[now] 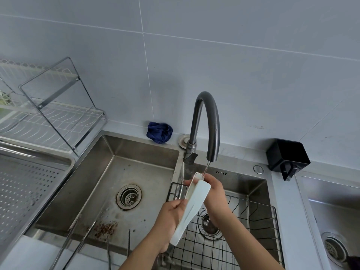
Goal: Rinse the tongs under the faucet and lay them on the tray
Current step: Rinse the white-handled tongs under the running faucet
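Note:
Pale white tongs (194,207) slant over the right sink basin, their upper end just below the spout of the dark arched faucet (206,121). A thin stream of water falls onto that upper end. My left hand (171,217) grips the tongs along their lower half. Curled round the upper end is my right hand (214,190). The perforated steel tray (29,188) lies at the far left beside the left basin.
Several thin metal tongs (81,240) lean in the left basin (136,172), near rust-coloured specks. A black wire basket (243,221) sits in the right basin. A blue cloth (159,132), a black container (288,156) and a dish rack (48,117) stand along the wall.

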{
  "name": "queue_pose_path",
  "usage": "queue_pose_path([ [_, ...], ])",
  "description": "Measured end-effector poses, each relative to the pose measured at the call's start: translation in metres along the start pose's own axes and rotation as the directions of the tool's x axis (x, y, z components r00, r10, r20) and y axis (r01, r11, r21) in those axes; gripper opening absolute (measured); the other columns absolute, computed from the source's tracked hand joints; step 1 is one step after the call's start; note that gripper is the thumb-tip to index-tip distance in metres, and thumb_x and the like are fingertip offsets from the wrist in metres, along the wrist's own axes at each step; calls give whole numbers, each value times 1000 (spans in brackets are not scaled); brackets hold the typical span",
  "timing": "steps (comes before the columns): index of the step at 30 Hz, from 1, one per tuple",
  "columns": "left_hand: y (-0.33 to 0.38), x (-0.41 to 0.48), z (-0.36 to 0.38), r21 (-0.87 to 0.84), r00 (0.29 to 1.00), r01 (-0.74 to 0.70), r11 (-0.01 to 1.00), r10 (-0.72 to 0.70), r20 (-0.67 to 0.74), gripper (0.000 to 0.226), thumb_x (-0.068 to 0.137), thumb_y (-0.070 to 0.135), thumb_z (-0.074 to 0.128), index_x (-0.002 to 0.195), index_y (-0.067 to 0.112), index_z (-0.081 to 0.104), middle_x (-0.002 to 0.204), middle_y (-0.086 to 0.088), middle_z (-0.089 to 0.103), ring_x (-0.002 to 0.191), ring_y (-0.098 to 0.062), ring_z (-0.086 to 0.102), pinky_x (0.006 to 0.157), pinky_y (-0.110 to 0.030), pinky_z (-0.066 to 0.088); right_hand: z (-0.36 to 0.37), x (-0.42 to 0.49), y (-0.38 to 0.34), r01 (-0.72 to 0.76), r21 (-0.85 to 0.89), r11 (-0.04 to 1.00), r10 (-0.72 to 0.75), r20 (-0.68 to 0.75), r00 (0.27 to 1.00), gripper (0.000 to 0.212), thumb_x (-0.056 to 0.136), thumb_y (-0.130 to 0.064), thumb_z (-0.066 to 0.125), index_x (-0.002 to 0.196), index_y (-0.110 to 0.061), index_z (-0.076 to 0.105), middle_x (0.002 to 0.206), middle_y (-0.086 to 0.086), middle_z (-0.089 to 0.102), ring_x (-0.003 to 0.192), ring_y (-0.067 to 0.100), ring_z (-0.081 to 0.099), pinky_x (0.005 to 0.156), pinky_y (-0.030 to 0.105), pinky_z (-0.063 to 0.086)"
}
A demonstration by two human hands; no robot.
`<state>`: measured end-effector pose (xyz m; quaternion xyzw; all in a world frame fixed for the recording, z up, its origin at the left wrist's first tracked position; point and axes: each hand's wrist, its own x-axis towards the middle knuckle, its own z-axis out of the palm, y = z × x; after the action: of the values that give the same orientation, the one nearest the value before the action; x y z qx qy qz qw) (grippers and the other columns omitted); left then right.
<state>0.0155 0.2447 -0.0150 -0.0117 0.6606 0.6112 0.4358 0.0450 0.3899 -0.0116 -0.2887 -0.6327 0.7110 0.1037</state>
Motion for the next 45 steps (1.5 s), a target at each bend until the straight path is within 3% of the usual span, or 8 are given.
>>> queue_pose_path([
  [6, 7, 6, 0, 81, 998, -69, 994, 67, 19, 31, 104, 27, 51, 84, 19, 74, 59, 3, 64, 46, -7, 55, 42, -19, 42, 4, 11, 1, 38, 73, 997, -25, -173, 985, 37, 102, -31, 64, 77, -5, 59, 74, 24, 71, 66, 31, 72, 61, 42, 57],
  [12, 10, 15, -5, 18, 996, -93, 996, 93, -1, 28, 103, 25, 53, 103, 7, 74, 74, -15, 60, 58, -20, 52, 50, -28, 39, -7, 12, -2, -88, 249, 964, 80, 43, 996, 15, 104, -6, 53, 110, -4, 67, 109, 19, 78, 100, 41, 75, 83, 49, 62],
  [18, 4, 17, 4, -14, 996, -87, 996, 87, -26, 25, 102, 28, 55, 96, 16, 76, 66, -2, 70, 51, -10, 62, 44, -21, 46, 7, 17, -7, -4, 74, 997, 17, -184, 983, 33, 107, -26, 56, 83, -5, 65, 80, 18, 78, 69, 33, 74, 68, 48, 61],
  [24, 1, 18, 6, -34, 995, -97, 995, 96, -39, 28, 102, 32, 54, 93, 21, 79, 69, -3, 71, 52, -9, 62, 45, -21, 46, 5, 12, -5, -18, 279, 960, 46, -96, 994, 19, 105, -8, 51, 107, -10, 70, 103, 19, 79, 88, 41, 76, 84, 52, 63],
  [29, 2, 16, 10, -52, 998, -53, 997, 54, 17, 30, 103, 32, 53, 95, 14, 75, 58, 1, 65, 43, -9, 55, 41, -20, 40, 18, 8, -3, 30, 300, 953, 55, -271, 961, 27, 107, -21, 52, 90, -8, 67, 74, 17, 72, 69, 42, 71, 67, 50, 63],
  [34, 2, 14, 4, -137, 993, 47, 989, -31, 116, 28, 101, 9, 43, 103, -1, 69, 62, -13, 60, 40, -17, 46, 41, -19, 34, 9, 10, -1, 45, 79, 996, -28, -206, 978, 21, 95, -24, 60, 85, -7, 67, 94, 42, 62, 73, 36, 60, 66, 59, 55],
  [40, 2, 17, -5, -194, 961, 127, 973, -72, 266, 31, 102, 13, 43, 110, -1, 69, 61, -12, 54, 38, -17, 41, 39, -17, 31, -2, 17, -4, 63, -23, 998, -65, -138, 988, 20, 93, -18, 61, 81, -19, 77, 63, -1, 67, 55, 11, 60, 49, 26, 48],
  [45, -2, 18, -10, -231, 904, 230, 945, -120, 410, 35, 97, 31, 62, 109, 0, 71, 63, -9, 52, 38, -13, 42, 38, -16, 31, -7, 20, -4, 50, -69, 996, -58, -121, 991, 40, 101, -21, 66, 61, -24, 70, 54, -2, 67, 45, 9, 62, 45, 22, 48],
])
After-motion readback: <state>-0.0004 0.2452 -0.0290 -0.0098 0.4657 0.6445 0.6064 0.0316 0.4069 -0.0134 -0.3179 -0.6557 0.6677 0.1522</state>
